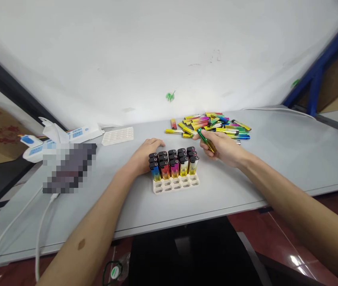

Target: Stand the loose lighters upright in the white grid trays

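Several lighters (174, 169) with black tops and shiny coloured bodies stand upright in rows in a white holder (176, 186). The two front rows of holes in that holder hold nothing. My left hand (148, 155) rests on the table at the holder's left side, fingers stretched out and partly hidden behind the lighters. Pinched between the fingers of my right hand (219, 147) is a green and gold lighter (207, 141), tilted, to the right of the holder. Just behind this hand lies a loose pile of metallic-coloured lighters (200, 122).
A second white holder (118, 136) lies at the back left. Beside it are a power strip (76, 135) with plugs and a blurred dark device (70, 169) with a white cable (45, 214). A wall closes the back; a blue post (315, 85) stands right.
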The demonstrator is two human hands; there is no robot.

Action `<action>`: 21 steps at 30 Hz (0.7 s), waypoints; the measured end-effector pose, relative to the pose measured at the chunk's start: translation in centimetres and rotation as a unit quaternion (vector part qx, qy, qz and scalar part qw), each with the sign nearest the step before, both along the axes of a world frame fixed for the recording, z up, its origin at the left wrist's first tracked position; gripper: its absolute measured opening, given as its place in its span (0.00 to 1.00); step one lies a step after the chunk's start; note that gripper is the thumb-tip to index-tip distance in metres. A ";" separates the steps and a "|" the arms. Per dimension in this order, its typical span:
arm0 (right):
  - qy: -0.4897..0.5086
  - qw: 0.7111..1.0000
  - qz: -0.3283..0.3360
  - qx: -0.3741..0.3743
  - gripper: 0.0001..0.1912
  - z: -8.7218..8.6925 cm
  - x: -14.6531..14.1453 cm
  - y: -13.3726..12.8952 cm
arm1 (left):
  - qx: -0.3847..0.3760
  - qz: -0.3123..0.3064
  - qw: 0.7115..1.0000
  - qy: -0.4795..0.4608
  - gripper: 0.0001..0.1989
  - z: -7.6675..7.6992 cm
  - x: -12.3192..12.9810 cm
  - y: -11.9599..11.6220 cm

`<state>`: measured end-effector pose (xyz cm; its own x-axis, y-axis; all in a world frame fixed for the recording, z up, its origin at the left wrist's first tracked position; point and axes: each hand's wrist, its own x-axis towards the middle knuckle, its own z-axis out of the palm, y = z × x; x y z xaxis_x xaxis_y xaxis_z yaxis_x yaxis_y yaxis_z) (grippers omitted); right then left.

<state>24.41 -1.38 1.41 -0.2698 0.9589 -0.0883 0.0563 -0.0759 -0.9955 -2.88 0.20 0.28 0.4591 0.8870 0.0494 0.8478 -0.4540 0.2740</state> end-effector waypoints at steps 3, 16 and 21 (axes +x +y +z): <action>0.005 1.000 -0.001 -0.006 0.15 0.1 -0.1 -0.1 | 0.004 -0.002 1.000 -0.002 0.25 0.0 -0.1 0.0; 0.059 0.995 -0.048 -0.062 0.25 -0.2 -0.9 0.2 | 0.000 0.000 1.000 -0.004 0.25 0.0 0.0 0.0; 0.074 0.995 -0.050 -0.047 0.24 0.0 -0.8 0.0 | -0.001 0.002 1.000 -0.003 0.25 0.1 0.0 -0.1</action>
